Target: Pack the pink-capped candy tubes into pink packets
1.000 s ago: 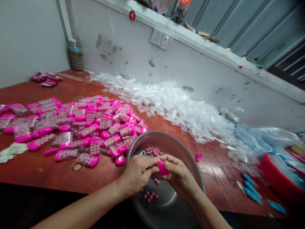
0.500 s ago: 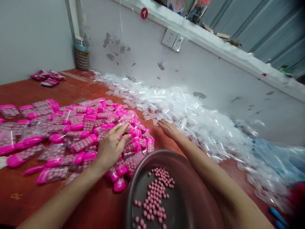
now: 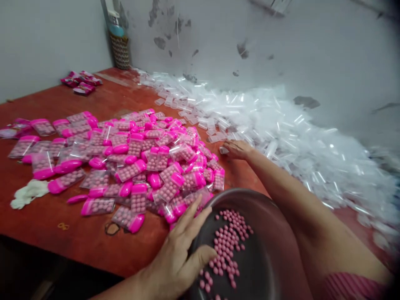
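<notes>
My left hand (image 3: 179, 246) lies over the near-left rim of a dark round basin (image 3: 265, 225). Its fingers are stretched along the rim, and the thumb reaches over the inside. Pink beads (image 3: 226, 246) are gathered in the basin. Beyond the rim, my right hand (image 3: 238, 148) is low over the table with its fingers bent together at a small clear plastic case (image 3: 223, 150); the contact is partly hidden. Left of the basin is a heap of clear cases filled with pink beads and closed with bright pink caps (image 3: 134, 170).
A wide pile of unfilled clear cases (image 3: 265, 121) runs along the wall on the red table (image 3: 103, 246). Pink packets (image 3: 83, 88) and a woven holder with a bottle (image 3: 120, 50) stand farther back. A crumpled white cloth (image 3: 29, 193) lies at left.
My left hand has moved from the filled cases back to the basin rim. My right hand's fingers have bent down at a clear case. The view has tilted downward.
</notes>
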A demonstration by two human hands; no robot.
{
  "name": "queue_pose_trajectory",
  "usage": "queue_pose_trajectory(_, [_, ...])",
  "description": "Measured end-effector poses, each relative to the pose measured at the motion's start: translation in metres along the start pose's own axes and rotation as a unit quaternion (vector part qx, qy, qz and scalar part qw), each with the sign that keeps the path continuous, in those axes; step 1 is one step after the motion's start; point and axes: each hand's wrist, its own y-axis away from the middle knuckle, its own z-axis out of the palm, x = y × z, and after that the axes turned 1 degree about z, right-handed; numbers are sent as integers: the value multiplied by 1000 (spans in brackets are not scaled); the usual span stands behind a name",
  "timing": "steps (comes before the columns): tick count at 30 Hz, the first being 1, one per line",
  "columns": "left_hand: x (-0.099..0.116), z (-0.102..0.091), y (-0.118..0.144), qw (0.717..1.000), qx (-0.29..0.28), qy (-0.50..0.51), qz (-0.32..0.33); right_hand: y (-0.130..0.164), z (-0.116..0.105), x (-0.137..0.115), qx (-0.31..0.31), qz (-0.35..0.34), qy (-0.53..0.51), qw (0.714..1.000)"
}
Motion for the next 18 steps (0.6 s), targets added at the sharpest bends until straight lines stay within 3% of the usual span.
queue_pose_trajectory(5, [5,8,0,991,28,99,-85,46,-33,-29,67,104,-22,992])
queue_pose_trajectory(7, [6,11,-1,986,42,136,-87,84,-57,-50,113,138,-38,983])
queue_pose_trajectory(9, [8,16,-1,981,64,165,-84,134,-77,-78,179,119,-139,967])
queue_pose_trajectory(10, [8,18,-1,978,75,176,-82,160,-83,-95,161,94,-185,965])
queue_pose_trajectory(12, [9,21,0,974,90,192,-77,211,-83,-130,55,55,-225,971])
queue_pose_trajectory(14, [11,24,1,972,95,205,-69,252,-68,-162,-42,82,-182,979])
queue_pose_trajectory(16, [14,26,2,970,95,217,-60,278,-48,-186,-103,114,-138,978])
queue_pose_trajectory(18, [18,27,2,968,97,225,-56,290,-31,-202,-124,127,-114,978])
